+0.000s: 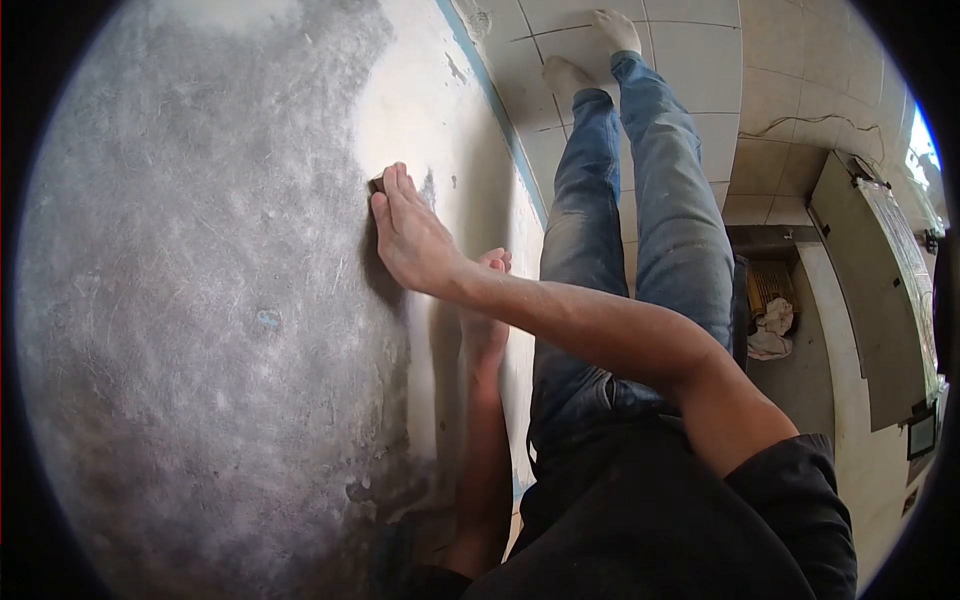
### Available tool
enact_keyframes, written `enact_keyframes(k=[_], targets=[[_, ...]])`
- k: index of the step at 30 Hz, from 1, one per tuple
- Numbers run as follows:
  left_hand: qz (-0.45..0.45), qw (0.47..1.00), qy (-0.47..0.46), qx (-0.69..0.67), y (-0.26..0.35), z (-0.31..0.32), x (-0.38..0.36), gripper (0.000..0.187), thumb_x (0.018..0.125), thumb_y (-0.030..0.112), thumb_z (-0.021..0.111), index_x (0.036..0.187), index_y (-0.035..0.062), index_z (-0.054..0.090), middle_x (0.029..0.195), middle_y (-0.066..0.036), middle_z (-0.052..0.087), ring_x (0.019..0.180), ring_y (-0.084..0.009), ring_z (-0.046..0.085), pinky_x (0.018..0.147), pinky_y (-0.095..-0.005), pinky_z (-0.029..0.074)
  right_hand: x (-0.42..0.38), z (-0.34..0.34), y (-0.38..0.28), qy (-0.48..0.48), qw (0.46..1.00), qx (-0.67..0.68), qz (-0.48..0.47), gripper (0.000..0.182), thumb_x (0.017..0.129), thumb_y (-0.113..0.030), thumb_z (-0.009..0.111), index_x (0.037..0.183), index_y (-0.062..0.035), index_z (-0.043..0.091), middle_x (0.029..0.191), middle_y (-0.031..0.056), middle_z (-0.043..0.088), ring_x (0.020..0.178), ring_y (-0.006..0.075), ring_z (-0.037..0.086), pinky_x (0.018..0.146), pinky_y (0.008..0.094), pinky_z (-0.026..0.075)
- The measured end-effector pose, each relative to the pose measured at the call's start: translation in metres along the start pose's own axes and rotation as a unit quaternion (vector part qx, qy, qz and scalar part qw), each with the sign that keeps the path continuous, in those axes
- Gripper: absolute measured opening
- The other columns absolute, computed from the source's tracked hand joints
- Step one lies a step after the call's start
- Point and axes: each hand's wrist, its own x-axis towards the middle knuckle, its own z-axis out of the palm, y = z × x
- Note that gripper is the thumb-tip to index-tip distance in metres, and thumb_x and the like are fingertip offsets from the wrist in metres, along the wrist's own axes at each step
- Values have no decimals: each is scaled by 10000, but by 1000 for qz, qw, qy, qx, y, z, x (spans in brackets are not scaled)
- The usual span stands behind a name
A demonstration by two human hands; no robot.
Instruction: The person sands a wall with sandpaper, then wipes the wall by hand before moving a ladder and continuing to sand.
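My right hand [412,235] lies against the grey and white wall surface [220,250], its fingers pressed together over a small brown block [378,184]. Only an edge of the block shows beyond the fingertips; the rest is under the hand. Lower and nearer to my body, my left hand [490,290] is raised close to the pale part of the wall. Its fingers are curled, and nothing shows in them. My right forearm crosses in front of it and hides part of it. The wall is patchy, with scuffs and fine scratches.
A blue strip [500,110] runs along the wall's edge beside the tiled floor [695,70]. My legs [670,190] stand on the tiles. At the right are a long greenish panel [875,290], a crumpled pale cloth [772,330] in a recess, and a thin cable [800,120].
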Motion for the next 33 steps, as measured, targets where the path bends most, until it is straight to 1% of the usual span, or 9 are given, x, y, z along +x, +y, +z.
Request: enact_keyframes(k=[2, 5, 8, 15, 18, 19, 27, 32, 33], targets=[[-11, 999, 13, -39, 4, 4, 0, 410, 1046, 346, 482, 1291, 23, 543, 1247, -111, 621, 1136, -197, 574, 989, -356, 438, -13, -2, -16, -15, 1000, 23, 13, 549, 1057, -226, 286, 1427, 176, 225, 1496, 408, 230, 1444, 495, 185, 1217, 457, 179], [-49, 995, 53, -71, 10, 11, 0, 317, 1049, 210, 497, 1267, -18, 528, 1184, -130, 628, 1103, -177, 597, 996, -291, 441, -34, 1, -6, -14, 996, -8, -84, 539, 1061, -211, 329, 1455, 141, 222, 1487, 386, 278, 1421, 463, 272, 1204, 431, 236], [2, 996, 6, -94, -15, 1, -1, 309, 1042, 236, 519, 1223, -12, 555, 1194, -130, 616, 1107, -171, 587, 999, -300, 442, -1, -18, 10, -9, 999, 34, -32, 480, 1051, -188, 362, 1420, 111, 295, 1420, 393, 371, 1334, 488, 389, 1148, 458, 340], [12, 997, 47, -58, -14, 11, 4, 368, 1046, 323, 499, 1206, 3, 582, 1147, -102, 644, 1081, -177, 593, 975, -330, 439, -48, 3, -6, 17, 993, 23, -115, 428, 1029, -122, 394, 1383, 109, 327, 1439, 407, 327, 1364, 510, 335, 1162, 477, 302], [12, 999, -2, -29, -10, 1, 1, 415, 1059, 339, 449, 1280, -1, 536, 1205, -134, 640, 1126, -202, 584, 1007, -347, 417, -6, 1, 13, 59, 991, 45, -115, 427, 1036, -131, 380, 1377, 118, 316, 1435, 409, 329, 1369, 515, 320, 1171, 480, 284], [16, 999, 1, -34, -10, 0, 0, 418, 1058, 342, 451, 1278, -2, 538, 1211, -136, 639, 1135, -203, 582, 1011, -351, 415, 6, -10, 6, 3, 999, 31, -15, 434, 1056, -168, 356, 1412, 74, 296, 1445, 360, 376, 1347, 482, 380, 1141, 436, 347], [-30, 998, 38, -38, -3, 9, -1, 426, 1041, 394, 483, 1216, 22, 593, 1187, -117, 656, 1142, -192, 583, 1006, -360, 420, -39, -1, -2, 29, 991, 21, -132, 536, 1050, -183, 368, 1494, 59, 189, 1475, 358, 338, 1382, 460, 354, 1183, 434, 287], [20, 999, 10, -30, -18, 1, 1, 388, 1040, 361, 500, 1231, 33, 582, 1191, -97, 655, 1126, -176, 589, 977, -338, 436, -9, -5, -4, 11, 997, 58, -43, 524, 1040, -137, 355, 1479, 94, 188, 1499, 363, 283, 1422, 462, 283, 1197, 465, 246], [10, 999, 25, -19, -16, 3, 2, 384, 1040, 354, 501, 1237, 34, 578, 1192, -93, 655, 1124, -173, 590, 972, -336, 440, -15, -1, -4, 31, 996, 31, -83, 526, 1041, -132, 361, 1488, 74, 176, 1462, 359, 337, 1372, 475, 340, 1158, 467, 294]])
